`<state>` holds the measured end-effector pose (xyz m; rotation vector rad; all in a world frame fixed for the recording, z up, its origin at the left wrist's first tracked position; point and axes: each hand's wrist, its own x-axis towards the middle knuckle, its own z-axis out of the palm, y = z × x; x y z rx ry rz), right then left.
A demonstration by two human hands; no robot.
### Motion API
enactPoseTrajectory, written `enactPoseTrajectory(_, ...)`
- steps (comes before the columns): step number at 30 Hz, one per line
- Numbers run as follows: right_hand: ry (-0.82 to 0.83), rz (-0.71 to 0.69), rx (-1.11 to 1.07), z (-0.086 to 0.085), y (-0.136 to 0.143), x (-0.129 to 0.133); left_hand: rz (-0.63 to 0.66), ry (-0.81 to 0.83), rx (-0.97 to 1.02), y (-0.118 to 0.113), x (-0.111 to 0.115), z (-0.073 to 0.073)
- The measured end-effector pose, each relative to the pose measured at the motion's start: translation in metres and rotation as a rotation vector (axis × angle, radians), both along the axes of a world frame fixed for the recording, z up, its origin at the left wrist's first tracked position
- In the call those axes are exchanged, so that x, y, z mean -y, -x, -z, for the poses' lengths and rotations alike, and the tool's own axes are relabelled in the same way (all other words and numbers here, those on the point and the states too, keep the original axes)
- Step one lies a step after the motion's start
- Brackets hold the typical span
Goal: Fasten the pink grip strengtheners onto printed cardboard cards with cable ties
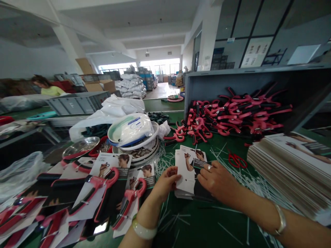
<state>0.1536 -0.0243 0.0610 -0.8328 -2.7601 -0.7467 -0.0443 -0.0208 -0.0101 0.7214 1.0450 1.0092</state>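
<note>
A printed backing card [186, 172], white and black with a picture of a person on it, lies over a small stack of similar cards in front of me. My left hand [167, 182] pinches the left edge of the card between thumb and fingers. On its right side, the curled fingers of my right hand [218, 184] grip the card; the thumb is hidden. To the left, pink-and-black hand grips [102, 187] are fastened on cards like this one. Loose white cable ties [178, 217] are scattered around the cards on the green table.
A grey crate [248, 71] tipped on its side spills pink hand grips [232, 113]. Red-handled scissors [237, 161] lie near a tall stack of cards [287, 168] on the right. Bowls [152, 137] and a metal dish [81, 146] stand left. Another person [50, 88] is further back.
</note>
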Motion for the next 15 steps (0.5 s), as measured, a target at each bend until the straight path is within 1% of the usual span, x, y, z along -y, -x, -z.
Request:
enactPoseTrajectory(2,-0.014,-0.003,-0.012,0.001,-0.002,0.0,0.002,-0.005,-0.015,-0.001,0.0,0.0)
enactPoseTrajectory(6,-0.062,-0.054,-0.038,0.007,-0.001,0.002,-0.006,-0.008,-0.021,-0.004,0.001,-0.002)
enactPoseTrajectory(10,-0.075,-0.044,-0.072,0.012,-0.006,0.005,-0.013,0.003,0.017,-0.004,0.002,-0.001)
enactPoseTrajectory(12,-0.067,-0.03,-0.071,0.009,-0.011,0.007,-0.018,0.005,0.008,-0.004,0.001,0.0)
enactPoseTrajectory(15,-0.055,-0.043,-0.045,0.0,-0.015,0.01,-0.023,-0.023,-0.042,-0.004,0.0,-0.002)
